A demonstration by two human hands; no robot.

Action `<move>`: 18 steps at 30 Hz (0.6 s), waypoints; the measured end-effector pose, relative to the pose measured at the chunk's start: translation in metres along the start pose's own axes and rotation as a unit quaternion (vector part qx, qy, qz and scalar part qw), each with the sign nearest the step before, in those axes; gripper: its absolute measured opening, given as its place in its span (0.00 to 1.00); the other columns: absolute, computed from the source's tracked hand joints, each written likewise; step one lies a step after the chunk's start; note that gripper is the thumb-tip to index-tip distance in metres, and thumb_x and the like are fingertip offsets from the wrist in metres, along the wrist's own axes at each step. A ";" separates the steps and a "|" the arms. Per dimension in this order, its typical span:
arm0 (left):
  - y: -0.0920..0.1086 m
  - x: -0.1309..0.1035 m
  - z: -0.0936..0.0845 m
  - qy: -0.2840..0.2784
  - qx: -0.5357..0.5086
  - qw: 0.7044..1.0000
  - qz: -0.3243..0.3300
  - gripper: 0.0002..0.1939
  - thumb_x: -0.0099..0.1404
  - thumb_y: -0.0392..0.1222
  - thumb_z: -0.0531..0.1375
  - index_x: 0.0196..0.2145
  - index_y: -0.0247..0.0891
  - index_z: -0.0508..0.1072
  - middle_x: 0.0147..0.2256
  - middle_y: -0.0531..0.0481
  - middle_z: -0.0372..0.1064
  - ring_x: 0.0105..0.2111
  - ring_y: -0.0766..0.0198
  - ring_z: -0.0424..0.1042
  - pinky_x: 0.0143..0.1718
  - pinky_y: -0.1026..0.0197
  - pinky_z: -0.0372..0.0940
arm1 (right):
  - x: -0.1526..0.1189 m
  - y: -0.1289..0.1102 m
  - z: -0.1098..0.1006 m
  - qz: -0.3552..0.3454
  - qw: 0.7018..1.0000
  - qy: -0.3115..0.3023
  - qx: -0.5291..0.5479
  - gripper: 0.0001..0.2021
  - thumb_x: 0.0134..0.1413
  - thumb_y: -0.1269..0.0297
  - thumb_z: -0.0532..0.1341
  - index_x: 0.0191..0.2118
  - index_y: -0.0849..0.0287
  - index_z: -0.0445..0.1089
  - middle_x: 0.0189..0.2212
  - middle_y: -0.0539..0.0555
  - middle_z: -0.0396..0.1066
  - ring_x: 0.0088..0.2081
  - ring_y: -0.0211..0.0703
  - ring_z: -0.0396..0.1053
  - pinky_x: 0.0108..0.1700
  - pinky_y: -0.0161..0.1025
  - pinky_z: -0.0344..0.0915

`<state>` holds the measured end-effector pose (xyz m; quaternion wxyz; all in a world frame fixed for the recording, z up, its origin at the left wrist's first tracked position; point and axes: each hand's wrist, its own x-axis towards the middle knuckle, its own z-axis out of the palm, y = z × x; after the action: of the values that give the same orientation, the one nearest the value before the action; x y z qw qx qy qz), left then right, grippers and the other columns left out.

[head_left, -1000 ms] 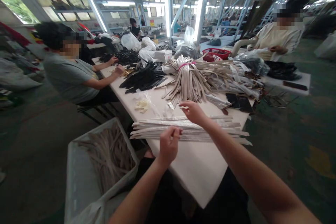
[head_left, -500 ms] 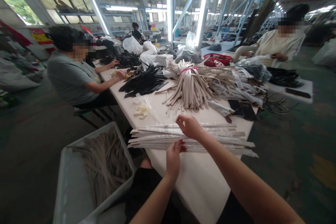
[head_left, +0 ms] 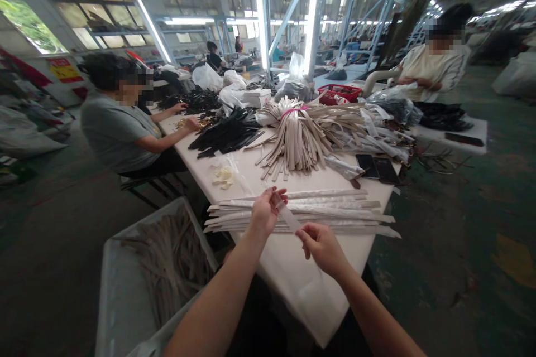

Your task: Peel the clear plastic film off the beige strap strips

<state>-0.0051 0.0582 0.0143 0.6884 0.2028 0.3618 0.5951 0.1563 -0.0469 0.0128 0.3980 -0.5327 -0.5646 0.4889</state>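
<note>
Both hands hold a short translucent plastic strip [head_left: 288, 218], stretched slantwise between them above the table. My left hand [head_left: 264, 213] has its palm turned up and its fingers curled at the strip's upper end. At the lower end, my right hand [head_left: 321, 246] pinches it between thumb and fingers. Beneath and behind them lies a row of long pale straps [head_left: 234, 213], some in clear plastic sleeves, across the table's near part. Further back rests a large bundle of beige straps [head_left: 295, 145], gathered by a pink tie.
A plastic bin [head_left: 109, 279] with loose beige straps stands at lower left. On the table [head_left: 310, 295] lie black straps [head_left: 226, 131], pale yellow scraps [head_left: 224, 177], phones [head_left: 377, 169] and a red basket [head_left: 339, 93]. One person [head_left: 121, 117] sits at left; another [head_left: 435, 61] is at right.
My left hand has moved up and turned its palm upward; my right hand has come down to the right. A translucent strip now spans them. The view has shifted slightly.
</note>
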 end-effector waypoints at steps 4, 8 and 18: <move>0.031 0.032 0.007 0.003 0.027 0.999 0.036 0.06 0.66 0.40 0.60 0.39 0.35 0.70 0.35 0.43 0.77 0.30 0.62 0.76 0.36 0.57 0.70 | -0.011 -0.004 -0.004 0.007 0.999 0.000 0.034 0.16 0.61 0.52 0.59 0.30 0.60 0.71 0.17 0.48 0.67 0.17 0.38 0.65 0.23 0.33 0.60; 0.049 0.053 -0.005 0.029 0.085 0.993 0.078 0.08 0.65 0.42 0.61 0.39 0.35 0.70 0.33 0.44 0.76 0.28 0.62 0.75 0.35 0.58 0.70 | -0.018 -0.002 -0.012 0.015 0.998 -0.014 0.053 0.16 0.60 0.51 0.60 0.30 0.60 0.71 0.17 0.48 0.68 0.18 0.38 0.65 0.23 0.34 0.60; 0.066 0.055 -0.094 0.120 0.234 0.962 0.080 0.10 0.67 0.46 0.57 0.35 0.35 0.71 0.22 0.53 0.67 0.16 0.70 0.64 0.16 0.69 0.56 | -0.013 0.037 -0.044 0.047 0.999 -0.009 -0.021 0.16 0.58 0.51 0.60 0.29 0.60 0.72 0.16 0.49 0.68 0.22 0.40 0.67 0.31 0.35 0.62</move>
<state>-0.1180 0.1106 -0.0144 0.5236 0.3136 0.5532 0.5670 0.2083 -0.0558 -0.0132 0.3579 -0.5628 -0.5527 0.4996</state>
